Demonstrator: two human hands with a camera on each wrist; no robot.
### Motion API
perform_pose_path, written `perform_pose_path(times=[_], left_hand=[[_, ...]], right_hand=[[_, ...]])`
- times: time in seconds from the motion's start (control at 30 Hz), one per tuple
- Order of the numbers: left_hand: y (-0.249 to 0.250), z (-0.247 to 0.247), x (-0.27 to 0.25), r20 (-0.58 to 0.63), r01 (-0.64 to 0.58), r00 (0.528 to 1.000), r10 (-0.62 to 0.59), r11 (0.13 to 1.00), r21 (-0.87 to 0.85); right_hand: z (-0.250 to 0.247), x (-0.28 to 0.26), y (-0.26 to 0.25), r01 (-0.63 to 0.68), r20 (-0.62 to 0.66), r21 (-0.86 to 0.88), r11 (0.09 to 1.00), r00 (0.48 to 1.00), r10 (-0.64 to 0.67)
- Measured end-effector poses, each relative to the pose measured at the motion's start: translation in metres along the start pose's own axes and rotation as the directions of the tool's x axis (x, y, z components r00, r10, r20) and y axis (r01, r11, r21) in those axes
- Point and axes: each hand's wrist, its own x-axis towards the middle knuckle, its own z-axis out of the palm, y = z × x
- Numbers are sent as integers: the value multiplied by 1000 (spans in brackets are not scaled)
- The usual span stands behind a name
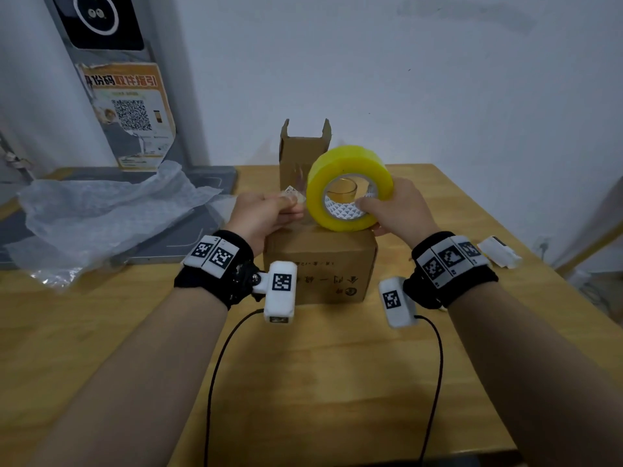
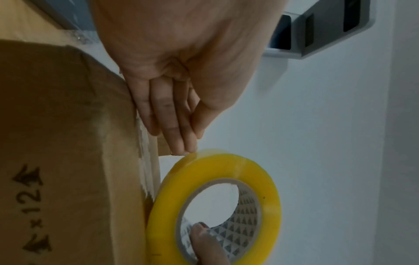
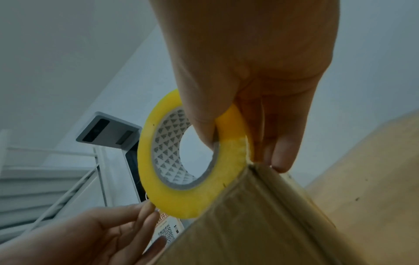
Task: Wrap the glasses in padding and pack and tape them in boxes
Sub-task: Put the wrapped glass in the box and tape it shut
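Observation:
A closed cardboard box sits at the middle of the wooden table. Just above its top my right hand grips a yellow tape roll, thumb inside the core and fingers round the outer rim. My left hand pinches the tape's free end beside the roll. The wrist views show the roll at the box's top edge. Behind stands an open upright box. A glass shows through the roll's core.
Crumpled bubble wrap lies at the left on a grey mat. A small white device rests near the table's right edge. A grey post with a QR poster stands at the back left. Two cables trail across the table's front.

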Motion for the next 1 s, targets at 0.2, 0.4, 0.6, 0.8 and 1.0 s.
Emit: perform_pose_path(times=[0.2,0.4,0.6,0.8,1.0], left_hand=[[5,-10,-3,32,10,999,-11,999,52],[12,-61,15,-3,-40,999,40,997,59],[0,-70,22,-90,22,996,-17,998,64],[-10,-67,23,-102,60,993,-58,998,20],[-7,-75,23,-95,24,995,-14,994,104]], right_hand=[[-12,3,-16,72,37,-77,994,997,-70],[-31,8,-20,120,-95,-337,934,983,-160],[-11,-6,-4,55,-101,-201,978,992,-77],[2,-16,7,-98,-16,11,995,995,98],[-5,-13,-7,15,-67,-59,998,998,-19]])
